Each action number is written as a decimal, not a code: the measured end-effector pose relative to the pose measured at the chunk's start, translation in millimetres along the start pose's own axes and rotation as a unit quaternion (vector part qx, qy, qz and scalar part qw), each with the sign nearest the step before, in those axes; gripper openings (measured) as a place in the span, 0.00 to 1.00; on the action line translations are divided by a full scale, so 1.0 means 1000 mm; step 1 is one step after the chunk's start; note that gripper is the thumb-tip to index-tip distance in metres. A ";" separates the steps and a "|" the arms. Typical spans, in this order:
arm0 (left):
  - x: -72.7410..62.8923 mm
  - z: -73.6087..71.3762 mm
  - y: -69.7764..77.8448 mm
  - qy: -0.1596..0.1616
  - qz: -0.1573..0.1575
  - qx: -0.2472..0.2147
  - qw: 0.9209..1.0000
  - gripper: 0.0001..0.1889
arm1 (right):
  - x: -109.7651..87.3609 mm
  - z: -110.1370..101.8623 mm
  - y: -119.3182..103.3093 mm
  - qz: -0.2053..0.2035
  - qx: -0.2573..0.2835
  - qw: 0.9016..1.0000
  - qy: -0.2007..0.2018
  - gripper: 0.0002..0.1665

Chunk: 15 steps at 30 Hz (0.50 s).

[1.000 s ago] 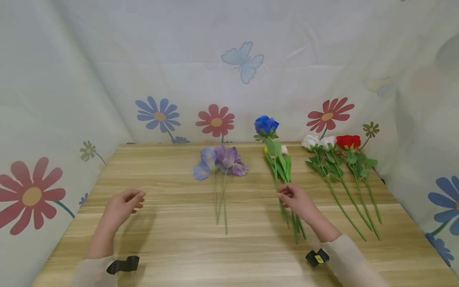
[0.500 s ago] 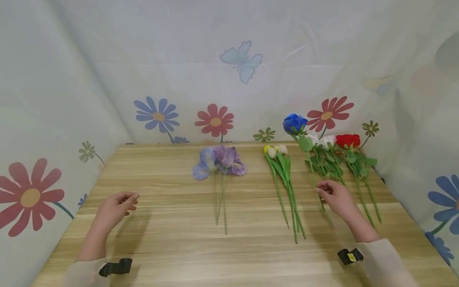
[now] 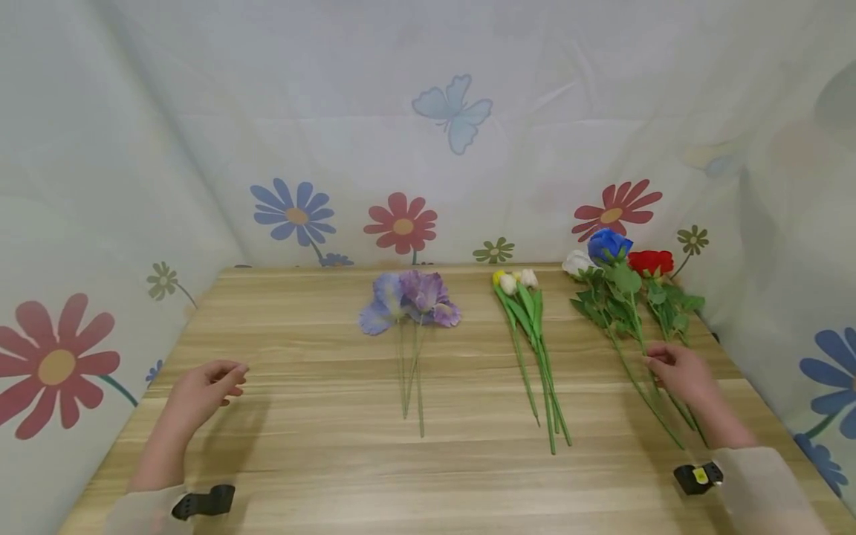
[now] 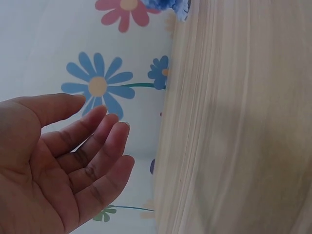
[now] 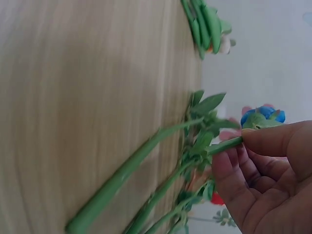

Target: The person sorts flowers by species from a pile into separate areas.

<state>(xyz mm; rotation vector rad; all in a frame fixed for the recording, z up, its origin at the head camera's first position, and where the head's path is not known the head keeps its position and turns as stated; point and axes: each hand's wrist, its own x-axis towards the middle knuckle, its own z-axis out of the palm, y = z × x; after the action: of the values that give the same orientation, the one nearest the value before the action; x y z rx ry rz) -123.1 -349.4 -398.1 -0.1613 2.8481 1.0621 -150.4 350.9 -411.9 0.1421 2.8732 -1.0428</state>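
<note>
My right hand (image 3: 682,375) pinches the green stem of a blue rose (image 3: 609,246) between thumb and fingers, as the right wrist view shows. The bloom is over the group of roses at the right of the table, in front of one white rose. Around it lie a white rose (image 3: 578,264) and a red rose (image 3: 651,261) with leafy green stems (image 5: 112,190). Away at the left, my left hand (image 3: 203,394) hovers above the table, its fingers loosely bent and holding nothing, as the left wrist view (image 4: 73,161) confirms.
Several tulips (image 3: 535,319), yellow and white, lie right of the middle of the wooden table (image 3: 321,461). Purple and lilac irises (image 3: 417,293) with thin stems lie left of them. A printed curtain (image 3: 334,96) surrounds the table at the back and sides.
My right hand has carried the blue rose rightward, from above the tulips to above the other roses, and lowered it. My left hand has drifted slightly left.
</note>
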 end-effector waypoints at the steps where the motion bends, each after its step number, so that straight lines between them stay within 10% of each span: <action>1: 0.000 -0.001 0.000 -0.002 -0.001 -0.001 1.000 0.28 | 0.000 -0.002 0.002 -0.001 -0.003 1.000 0.000 0.23; 15: 0.000 -0.004 -0.002 -0.009 -0.001 0.008 1.000 0.28 | 0.003 -0.009 0.030 0.001 -0.076 0.997 -0.002 0.21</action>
<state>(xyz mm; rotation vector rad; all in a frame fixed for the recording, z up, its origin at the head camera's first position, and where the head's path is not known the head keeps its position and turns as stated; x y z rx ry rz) -122.8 -353.1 -396.7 -0.1536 2.8383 1.0357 -150.3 379.9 -424.7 0.1336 2.9336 -0.8200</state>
